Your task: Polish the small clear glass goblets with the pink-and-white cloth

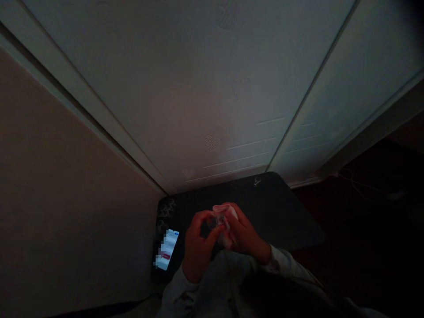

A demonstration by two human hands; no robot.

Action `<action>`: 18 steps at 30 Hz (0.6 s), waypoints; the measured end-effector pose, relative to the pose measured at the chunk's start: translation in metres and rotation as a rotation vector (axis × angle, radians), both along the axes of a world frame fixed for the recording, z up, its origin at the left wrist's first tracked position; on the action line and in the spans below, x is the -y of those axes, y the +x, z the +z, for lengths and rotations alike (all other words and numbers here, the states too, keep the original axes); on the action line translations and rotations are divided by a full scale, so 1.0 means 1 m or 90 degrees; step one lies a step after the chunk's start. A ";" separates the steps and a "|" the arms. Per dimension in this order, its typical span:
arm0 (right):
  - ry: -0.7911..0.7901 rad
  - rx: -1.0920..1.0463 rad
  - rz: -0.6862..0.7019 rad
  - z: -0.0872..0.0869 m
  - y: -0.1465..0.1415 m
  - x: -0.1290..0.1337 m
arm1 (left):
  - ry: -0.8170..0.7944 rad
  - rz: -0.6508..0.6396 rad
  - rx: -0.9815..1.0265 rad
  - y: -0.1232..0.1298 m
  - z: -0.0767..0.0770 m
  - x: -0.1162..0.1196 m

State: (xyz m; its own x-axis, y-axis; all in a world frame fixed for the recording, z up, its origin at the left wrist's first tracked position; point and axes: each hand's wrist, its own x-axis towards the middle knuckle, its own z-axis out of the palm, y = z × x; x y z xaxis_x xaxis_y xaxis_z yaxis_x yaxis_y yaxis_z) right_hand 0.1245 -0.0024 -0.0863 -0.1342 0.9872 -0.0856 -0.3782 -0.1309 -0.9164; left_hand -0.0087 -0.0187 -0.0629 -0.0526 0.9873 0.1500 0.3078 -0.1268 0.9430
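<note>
In the head view my left hand [198,240] is closed, its thumb and fingers pinching a small clear, rounded object [212,222], whose kind I cannot make out in the dim light. My right hand [245,232] is wrapped round a pale pinkish cloth [226,240]. Part of that cloth folds up behind the clear object and touches it. Both hands meet close in front of my body, above a dark tabletop [265,207]. The palms and several fingertips are hidden.
A phone with a lit screen [168,249] lies at the table's left edge. A small shiny item [257,181] rests near the back edge. White panels with embossed hearts [212,142] stand behind, and a wall [82,198] is on the left. A pale cable [357,183] lies at right.
</note>
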 end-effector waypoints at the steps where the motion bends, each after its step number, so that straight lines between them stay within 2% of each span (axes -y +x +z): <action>1: -0.010 -0.009 -0.004 0.001 0.000 0.000 | 0.008 -0.005 -0.013 0.000 0.001 0.000; 12: -0.054 -0.046 0.011 0.011 0.003 -0.005 | 0.046 -0.043 -0.059 -0.002 0.007 -0.002; 15: -0.068 -0.045 -0.006 0.009 0.001 -0.004 | 0.080 -0.046 -0.071 -0.001 0.007 -0.003; 18: -0.030 -0.007 -0.042 0.007 0.000 -0.004 | 0.131 -0.044 -0.094 -0.002 0.005 -0.004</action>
State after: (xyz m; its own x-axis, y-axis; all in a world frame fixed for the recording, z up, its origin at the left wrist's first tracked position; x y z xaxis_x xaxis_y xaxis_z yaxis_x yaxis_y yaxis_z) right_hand 0.1243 0.0013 -0.0793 -0.0702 0.9888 -0.1315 -0.3969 -0.1486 -0.9057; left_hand -0.0103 -0.0148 -0.0580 0.0505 0.9359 0.3487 0.4239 -0.3362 0.8410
